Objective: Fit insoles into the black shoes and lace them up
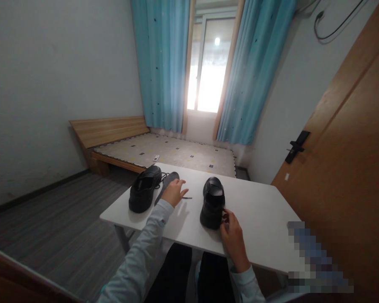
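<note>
Two black shoes rest on a white table [252, 210]. The left shoe [142, 189] has loose laces [164, 179] at its side, and a dark grey insole [169, 182] lies next to it. Over the insole hovers my left hand [174, 193], fingers apart; whether it touches the insole cannot be made out. A short thin dark strip [187, 198] shows by its fingertips, perhaps a lace end. My right hand [233, 235] is at the heel side of the right shoe [212, 204], fingers bent and thumb apart, touching or nearly touching it without gripping.
Behind the table stands a low bed [189, 153] with a small white remote-like object [156, 158] on it. A wooden door [344, 113] with a black handle [297, 146] is at the right. Something blurred out [316, 256] sits by the table's right corner.
</note>
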Motion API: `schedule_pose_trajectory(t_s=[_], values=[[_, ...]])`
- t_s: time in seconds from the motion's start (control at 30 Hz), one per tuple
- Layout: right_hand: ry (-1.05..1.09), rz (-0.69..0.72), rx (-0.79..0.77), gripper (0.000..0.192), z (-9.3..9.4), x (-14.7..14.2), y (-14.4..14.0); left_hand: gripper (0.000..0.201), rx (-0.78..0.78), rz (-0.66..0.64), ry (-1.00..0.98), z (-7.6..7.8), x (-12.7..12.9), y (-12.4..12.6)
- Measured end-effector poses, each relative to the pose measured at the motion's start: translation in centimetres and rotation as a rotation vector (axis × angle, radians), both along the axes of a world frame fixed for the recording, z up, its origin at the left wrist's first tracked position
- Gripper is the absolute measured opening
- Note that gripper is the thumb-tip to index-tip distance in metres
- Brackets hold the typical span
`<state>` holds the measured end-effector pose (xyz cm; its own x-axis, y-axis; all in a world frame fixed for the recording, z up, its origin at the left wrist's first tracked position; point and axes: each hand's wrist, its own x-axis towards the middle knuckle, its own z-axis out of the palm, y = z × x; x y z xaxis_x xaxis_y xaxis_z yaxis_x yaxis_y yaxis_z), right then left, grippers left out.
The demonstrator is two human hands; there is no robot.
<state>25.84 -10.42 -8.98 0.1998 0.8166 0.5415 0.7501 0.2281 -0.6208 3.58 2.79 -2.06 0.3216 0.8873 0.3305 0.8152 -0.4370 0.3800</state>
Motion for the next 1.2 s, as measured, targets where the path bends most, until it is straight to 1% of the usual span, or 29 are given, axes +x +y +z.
schedule_pose_trajectory(t_s=[0.07,0.17,0.27,0.4,0.57,0.7,0.8,0.93,1.03,1.13,1.2], values=[[0.003,-0.005,0.006,0.034,0.0,0.0,0.0,0.035,-0.089,0.104,0.17,-1.2,-1.8,1.3],[0.006,-0.001,0.012,0.035,0.0,0.0,0.0,0.046,-0.2,0.217,0.278,-3.0,-3.6,1.9],[0.012,0.01,0.009,0.035,0.0,0.0,0.0,0.047,-0.238,0.22,0.296,-4.0,-4.5,1.7],[0.013,0.014,-0.009,0.035,0.1,0.0,-0.1,0.042,-0.232,0.17,0.29,-4.1,-4.9,1.7],[0.001,0.005,0.019,0.034,0.2,0.0,-0.1,0.041,-0.191,0.198,0.277,-3.6,-4.7,2.0],[0.0,0.0,0.025,0.034,0.3,-0.1,-0.2,0.039,-0.098,0.211,0.233,-2.9,-4.2,1.5],[0.003,0.003,0.019,0.035,0.2,-0.1,-0.1,0.036,-0.023,0.198,0.179,-2.1,-3.8,0.8],[0.018,0.012,0.0,0.035,0.0,0.1,0.0,0.034,0.037,0.152,0.012,-0.4,-3.1,-0.7],[0.037,0.018,0.017,0.034,-0.2,0.2,0.1,0.03,0.089,0.069,-0.171,0.8,-2.1,-2.6],[0.061,0.01,0.025,0.032,-0.1,0.2,0.1,0.027,0.06,-0.022,-0.367,1.9,-0.8,-4.9],[0.071,-0.001,0.029,0.03,0.2,0.1,0.1,0.026,0.012,-0.094,-0.451,2.4,0.2,-6.6]])
